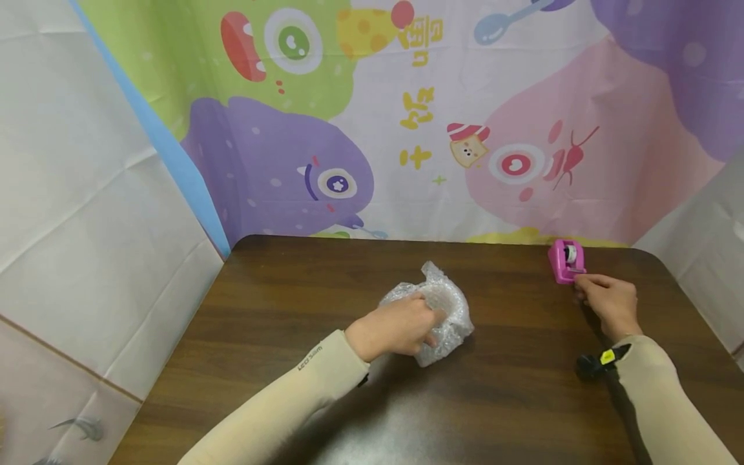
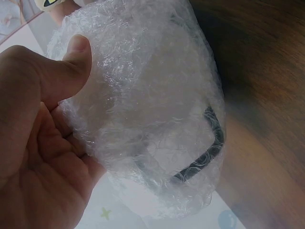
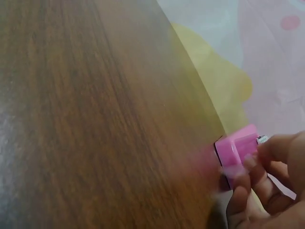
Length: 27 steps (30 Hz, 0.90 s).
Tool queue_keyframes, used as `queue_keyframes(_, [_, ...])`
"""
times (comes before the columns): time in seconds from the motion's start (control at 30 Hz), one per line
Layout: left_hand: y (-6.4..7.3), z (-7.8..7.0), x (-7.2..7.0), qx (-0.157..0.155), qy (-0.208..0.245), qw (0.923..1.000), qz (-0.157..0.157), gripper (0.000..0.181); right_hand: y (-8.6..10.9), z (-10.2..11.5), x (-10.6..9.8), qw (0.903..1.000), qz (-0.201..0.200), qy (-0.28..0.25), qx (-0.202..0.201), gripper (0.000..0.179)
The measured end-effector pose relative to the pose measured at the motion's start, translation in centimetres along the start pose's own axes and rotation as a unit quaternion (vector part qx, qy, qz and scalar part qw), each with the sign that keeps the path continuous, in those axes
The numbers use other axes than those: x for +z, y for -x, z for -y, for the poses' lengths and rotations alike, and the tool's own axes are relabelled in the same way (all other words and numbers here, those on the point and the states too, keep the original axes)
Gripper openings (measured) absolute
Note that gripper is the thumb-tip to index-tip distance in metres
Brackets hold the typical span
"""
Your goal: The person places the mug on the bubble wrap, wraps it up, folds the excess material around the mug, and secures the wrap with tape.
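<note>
A bundle of bubble wrap (image 1: 456, 310) stands on the dark wooden table (image 1: 279, 284). Through the layers in the left wrist view shows a pale body with a dark, bent strip like a handle's edge, perhaps a mug. My left hand (image 1: 398, 325) grips the wrap (image 2: 143, 81), its thumb (image 2: 78, 57) on the near side and the other fingers partly hidden. At the far right stands a pink tape dispenser (image 1: 564, 261). My right hand (image 1: 610, 302) pinches at its front, by the toothed cutter (image 3: 261, 139), where the tape ends; the clear strip is hard to make out.
Behind the table's far edge hangs a cartoon-printed cloth (image 1: 418, 194). Pale panels (image 1: 75, 194) flank the table on the left, and another rises on the right. A dark wrist-camera mount (image 1: 599, 363) sticks out beside the right sleeve.
</note>
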<state>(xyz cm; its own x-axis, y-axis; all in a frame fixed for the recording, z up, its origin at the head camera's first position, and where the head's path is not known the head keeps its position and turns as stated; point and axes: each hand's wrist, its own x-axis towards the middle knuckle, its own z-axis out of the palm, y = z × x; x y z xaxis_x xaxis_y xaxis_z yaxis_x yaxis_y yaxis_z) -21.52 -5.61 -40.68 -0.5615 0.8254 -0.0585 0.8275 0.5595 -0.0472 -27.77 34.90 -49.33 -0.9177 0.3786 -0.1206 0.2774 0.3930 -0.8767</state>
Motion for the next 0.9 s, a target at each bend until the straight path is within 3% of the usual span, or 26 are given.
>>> queue_keyframes(0.4, [0.1, 0.1, 0.2, 0.003, -0.002, 1.0000, -0.007, 0.024, 1.7, 1.1, 0.4, 0.9964, 0.030, -0.019, -0.077, 0.042])
queue_keyframes(0.67, [0.1, 0.2, 0.2, 0.020, 0.004, 0.9996, -0.021, 0.022, 3.5, 2.6, 1.2, 0.9899, 0.054, -0.030, -0.127, 0.019])
queue_keyframes(0.9, [0.1, 0.2, 0.3, 0.026, -0.001, 0.9991, -0.033, 0.025, 5.4, 4.4, 2.5, 0.9804, 0.086, 0.009, -0.177, 0.031])
